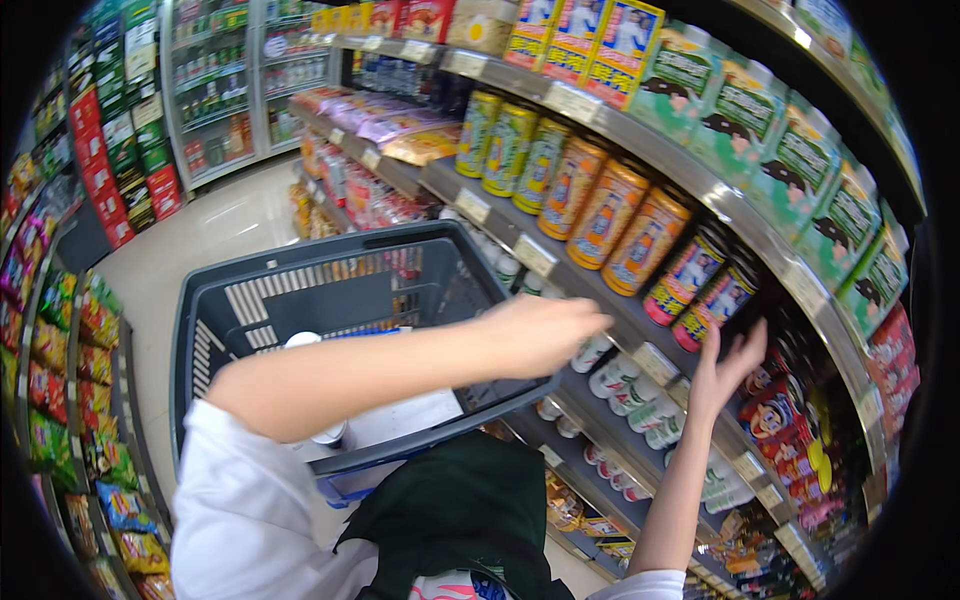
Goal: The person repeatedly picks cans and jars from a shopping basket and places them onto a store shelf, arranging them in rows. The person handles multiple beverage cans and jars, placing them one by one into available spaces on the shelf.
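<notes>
My left hand [544, 334] reaches over the grey plastic shopping basket [360, 457] to the shelf edge, blurred, its fingers bunched; whether it holds anything is unclear. Fingers apart and empty, my right hand [724, 371] is raised at the shelf beside the black and pink cans [716, 307]. Left of these stand orange cans [645, 240] and yellow-green cans [514, 150] in a row. Inside the basket lie a white sheet-like thing [412, 420] and white-topped containers [304, 340], partly hidden by my left forearm.
Green cartons [795, 165] line the shelf above. White and green cans [626, 386] stand on the shelf below. Snack bags [49, 337] fill the shelves at the left. Glass-door coolers [214, 82] and stacked red boxes [97, 165] stand beyond the tiled floor [225, 210].
</notes>
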`<state>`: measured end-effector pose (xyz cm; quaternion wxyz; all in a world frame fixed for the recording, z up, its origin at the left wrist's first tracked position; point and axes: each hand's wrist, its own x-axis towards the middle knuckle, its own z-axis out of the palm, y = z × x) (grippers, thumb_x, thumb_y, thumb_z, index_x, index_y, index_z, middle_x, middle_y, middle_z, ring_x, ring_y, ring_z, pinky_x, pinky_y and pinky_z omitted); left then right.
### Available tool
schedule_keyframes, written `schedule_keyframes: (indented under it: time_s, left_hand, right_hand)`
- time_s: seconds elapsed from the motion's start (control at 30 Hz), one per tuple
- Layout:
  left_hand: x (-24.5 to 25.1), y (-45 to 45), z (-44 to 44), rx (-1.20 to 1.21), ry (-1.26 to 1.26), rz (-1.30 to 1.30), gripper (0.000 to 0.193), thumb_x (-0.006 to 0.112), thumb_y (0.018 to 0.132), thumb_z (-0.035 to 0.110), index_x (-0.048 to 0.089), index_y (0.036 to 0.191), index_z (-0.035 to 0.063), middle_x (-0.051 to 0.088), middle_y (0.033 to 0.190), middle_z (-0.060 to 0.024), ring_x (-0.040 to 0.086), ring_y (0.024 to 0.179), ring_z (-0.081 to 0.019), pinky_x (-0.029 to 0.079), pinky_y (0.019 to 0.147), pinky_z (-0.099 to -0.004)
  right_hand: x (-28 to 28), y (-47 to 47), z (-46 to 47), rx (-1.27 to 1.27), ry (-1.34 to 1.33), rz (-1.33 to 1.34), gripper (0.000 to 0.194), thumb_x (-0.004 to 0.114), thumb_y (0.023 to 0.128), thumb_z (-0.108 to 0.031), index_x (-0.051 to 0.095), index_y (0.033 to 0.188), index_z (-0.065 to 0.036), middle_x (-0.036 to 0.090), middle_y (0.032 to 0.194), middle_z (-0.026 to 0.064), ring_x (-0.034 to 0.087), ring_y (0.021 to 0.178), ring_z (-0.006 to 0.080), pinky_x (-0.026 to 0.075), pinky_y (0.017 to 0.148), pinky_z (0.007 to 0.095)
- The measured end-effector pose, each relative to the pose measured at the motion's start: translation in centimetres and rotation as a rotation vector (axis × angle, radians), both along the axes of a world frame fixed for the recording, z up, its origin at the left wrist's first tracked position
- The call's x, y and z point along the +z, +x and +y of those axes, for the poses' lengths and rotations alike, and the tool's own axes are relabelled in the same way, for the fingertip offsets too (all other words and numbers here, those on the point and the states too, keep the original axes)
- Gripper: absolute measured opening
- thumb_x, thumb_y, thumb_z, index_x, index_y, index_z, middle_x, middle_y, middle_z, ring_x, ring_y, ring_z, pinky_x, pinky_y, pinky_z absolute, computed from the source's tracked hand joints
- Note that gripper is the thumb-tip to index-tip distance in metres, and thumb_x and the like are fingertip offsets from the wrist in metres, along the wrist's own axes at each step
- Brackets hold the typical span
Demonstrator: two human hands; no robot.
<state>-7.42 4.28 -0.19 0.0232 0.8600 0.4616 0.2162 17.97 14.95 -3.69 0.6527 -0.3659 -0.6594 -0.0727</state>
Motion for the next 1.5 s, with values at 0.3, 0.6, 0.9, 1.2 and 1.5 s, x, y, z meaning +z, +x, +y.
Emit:
schedule_keyframes:
  time_s: [0.3,0.6,0.9,1.2,1.5]
  left_hand:
    - [-12.2,-19.3,-10.8,0.987,-0.725,0.267,0.079,0.067,0.064,0.05,0.041,0.122,0.0025,0.049,0.111,-0.021,0.052,0.104,-0.0346,0.044,0.084,-0.039]
    - [-14.3,-20.6,-9.2,1.018,-0.651,0.322,0.071,0.075,0.049,0.039,0.052,0.108,0.0063,0.055,0.097,-0.0176,0.058,0.087,-0.0314,0.049,0.075,-0.0363]
    - [1.8,-12.7,-8.0,0.676,-0.376,-0.533,0.046,0.066,0.061,0.023,0.056,0.099,-0.001,0.062,0.086,-0.0122,0.059,0.075,-0.0156,0.048,0.068,-0.0274]
    - [-4.3,-3.8,-4.1,0.129,-0.796,-1.655,0.044,0.037,0.082,0.04,0.051,0.103,0.0045,0.061,0.095,-0.0105,0.061,0.086,-0.0216,0.049,0.077,-0.0381]
    - [-3.5,-0.8,-3.6,-0.396,-1.181,-1.837,0.069,0.024,0.076,0.052,0.05,0.112,-0.0009,0.057,0.107,-0.0165,0.056,0.098,-0.0264,0.045,0.086,-0.0377]
  right_hand:
    - [-8.8,-11.1,-12.4,0.768,-0.156,0.078,0.043,0.053,0.073,0.003,0.041,0.113,0.005,0.045,0.113,0.0189,0.046,0.105,0.028,0.035,0.092,0.036]
    - [-8.3,-13.3,-13.8,0.722,-0.323,-0.385,0.025,0.057,0.075,-0.007,0.056,0.1,-0.005,0.06,0.095,0.0085,0.056,0.089,0.0228,0.036,0.087,0.0371]
    - [-7.6,-13.8,-13.9,0.897,-0.421,-0.134,0.079,0.072,0.068,-0.019,0.025,0.129,0.0,0.044,0.123,0.0173,0.055,0.096,0.0252,0.04,0.082,0.0358]
    - [0.7,-11.8,-14.8,0.607,0.104,0.094,0.081,0.079,0.06,-0.021,0.034,0.124,0.0,0.047,0.118,0.0182,0.046,0.09,0.0209,0.038,0.07,0.0285]
    - [0.0,-9.6,-15.6,0.872,-0.031,0.123,0.087,0.079,0.058,-0.012,0.029,0.127,0.002,0.043,0.124,0.0202,0.046,0.111,0.0324,0.036,0.093,0.0391]
